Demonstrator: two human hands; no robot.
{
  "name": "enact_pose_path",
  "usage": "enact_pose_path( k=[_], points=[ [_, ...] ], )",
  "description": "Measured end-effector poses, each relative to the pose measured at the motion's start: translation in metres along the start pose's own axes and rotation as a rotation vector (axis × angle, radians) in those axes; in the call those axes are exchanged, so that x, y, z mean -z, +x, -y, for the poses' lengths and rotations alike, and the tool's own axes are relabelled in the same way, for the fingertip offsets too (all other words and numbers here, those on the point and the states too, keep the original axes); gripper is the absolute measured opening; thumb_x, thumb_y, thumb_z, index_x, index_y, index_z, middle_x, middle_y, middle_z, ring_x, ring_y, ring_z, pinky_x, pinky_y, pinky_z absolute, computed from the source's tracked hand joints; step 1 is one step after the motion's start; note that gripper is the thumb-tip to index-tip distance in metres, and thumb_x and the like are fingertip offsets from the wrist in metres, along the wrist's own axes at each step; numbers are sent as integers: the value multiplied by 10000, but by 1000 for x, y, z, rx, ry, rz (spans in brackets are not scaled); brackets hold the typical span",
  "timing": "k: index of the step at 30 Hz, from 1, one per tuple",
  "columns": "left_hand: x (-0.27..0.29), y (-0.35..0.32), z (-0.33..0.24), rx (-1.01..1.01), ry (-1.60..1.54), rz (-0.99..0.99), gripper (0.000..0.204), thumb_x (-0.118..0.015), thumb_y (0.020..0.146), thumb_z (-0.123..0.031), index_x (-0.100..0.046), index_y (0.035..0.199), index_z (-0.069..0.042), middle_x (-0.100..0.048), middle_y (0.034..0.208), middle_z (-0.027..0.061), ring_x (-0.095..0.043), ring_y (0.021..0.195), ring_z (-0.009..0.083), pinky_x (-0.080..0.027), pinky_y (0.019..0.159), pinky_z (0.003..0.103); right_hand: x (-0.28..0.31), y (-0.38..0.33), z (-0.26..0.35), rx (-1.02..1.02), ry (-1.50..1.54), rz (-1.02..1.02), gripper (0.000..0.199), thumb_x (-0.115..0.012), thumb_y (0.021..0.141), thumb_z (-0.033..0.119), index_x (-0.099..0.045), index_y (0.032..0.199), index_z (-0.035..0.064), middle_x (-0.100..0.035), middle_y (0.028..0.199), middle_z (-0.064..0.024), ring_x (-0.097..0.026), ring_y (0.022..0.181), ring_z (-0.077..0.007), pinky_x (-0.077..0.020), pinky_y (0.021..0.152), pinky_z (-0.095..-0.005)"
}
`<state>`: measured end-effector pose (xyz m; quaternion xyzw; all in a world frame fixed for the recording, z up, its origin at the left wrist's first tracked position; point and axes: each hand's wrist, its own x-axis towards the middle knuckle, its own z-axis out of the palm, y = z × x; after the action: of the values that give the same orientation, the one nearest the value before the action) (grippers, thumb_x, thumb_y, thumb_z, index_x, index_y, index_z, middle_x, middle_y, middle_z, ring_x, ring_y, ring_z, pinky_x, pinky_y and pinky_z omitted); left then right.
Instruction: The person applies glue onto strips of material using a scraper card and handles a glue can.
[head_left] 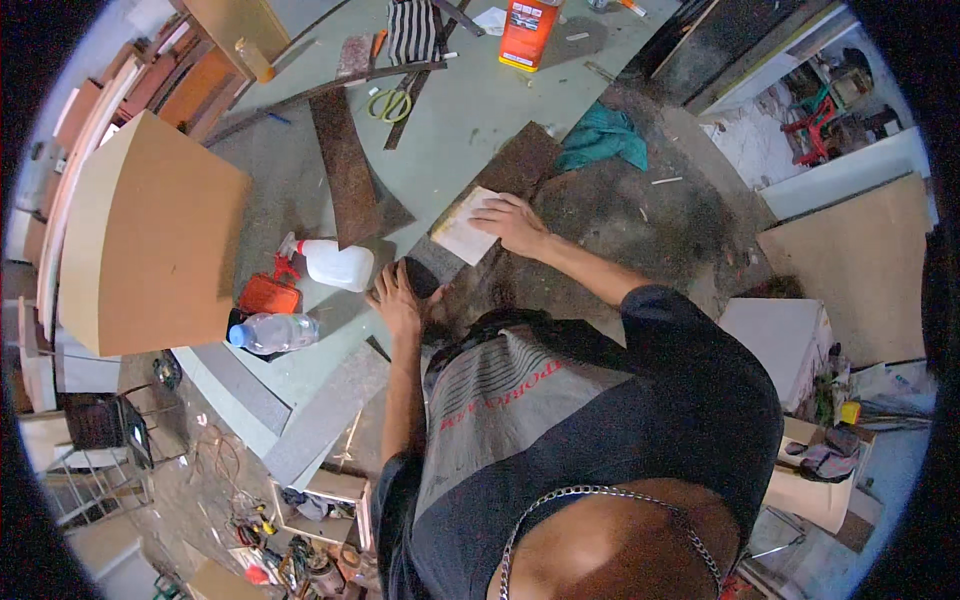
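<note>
Far to your left a large cardboard box stands on the bench, its flat side toward you; what it holds cannot be seen. Just right of its lower corner lies a clear plastic bottle with a blue cap, on its side, with clear liquid inside. Above it sits an orange case, closed, and beside that a white spray bottle with a red trigger, lying on its side; its fill level cannot be told.

Your left hand rests flat, fingers spread, on the near end of a dark brown board that runs away from you across the pale green table. Your right hand presses down on a pale sanding block, which lies on the board's left edge. The hands are apart, both palms down.

Further right a teal rag lies crumpled beside the board. At the far edge stands an orange can, upright and capped. Yellow-handled scissors lie left of it.
</note>
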<state>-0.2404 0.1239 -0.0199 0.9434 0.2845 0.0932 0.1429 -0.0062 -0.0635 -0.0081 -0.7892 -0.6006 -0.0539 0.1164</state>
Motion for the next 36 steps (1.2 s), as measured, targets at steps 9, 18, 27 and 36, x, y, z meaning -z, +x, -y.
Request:
enact_pose_path(
  k=[9,18,27,36],
  points=[
    [-2,-3,4,-66,134,-47,987,-764,603,-710,-534,1356,-115,-503,1333,71,-453,1282,291,-283,1057,637,6,-32,50,-63,6,-35,432,-603,775,46,-688,1186,151,-667,1249,-15,-558,1234,-219,-320,1138,-464],
    [-3,-6,5,-64,132,1,941,-724,665,-703,-525,1379,-124,-502,1321,87,-455,1270,300,-320,1038,612,71,-37,73,-215,183,140,508,-563,697,-27,-699,1163,122,-711,1147,-103,-636,1117,-292,-461,1002,-444],
    [13,-7,-7,18,54,65,994,-684,707,-735,-463,1453,-116,-476,1424,128,-425,1306,339,-327,1027,600,70,24,-19,-525,26,-4,443,-617,760,13,-705,1178,129,-710,1100,-126,-677,996,-314,-540,844,-469],
    [1,-5,1,43,15,56,1039,-748,633,-707,-465,1453,-135,-453,1431,117,-410,1318,327,-308,1044,591,35,57,9,-317,43,199,426,-696,716,17,-746,1112,165,-733,985,-108,-694,909,-326,-544,770,-469]
  ],
)
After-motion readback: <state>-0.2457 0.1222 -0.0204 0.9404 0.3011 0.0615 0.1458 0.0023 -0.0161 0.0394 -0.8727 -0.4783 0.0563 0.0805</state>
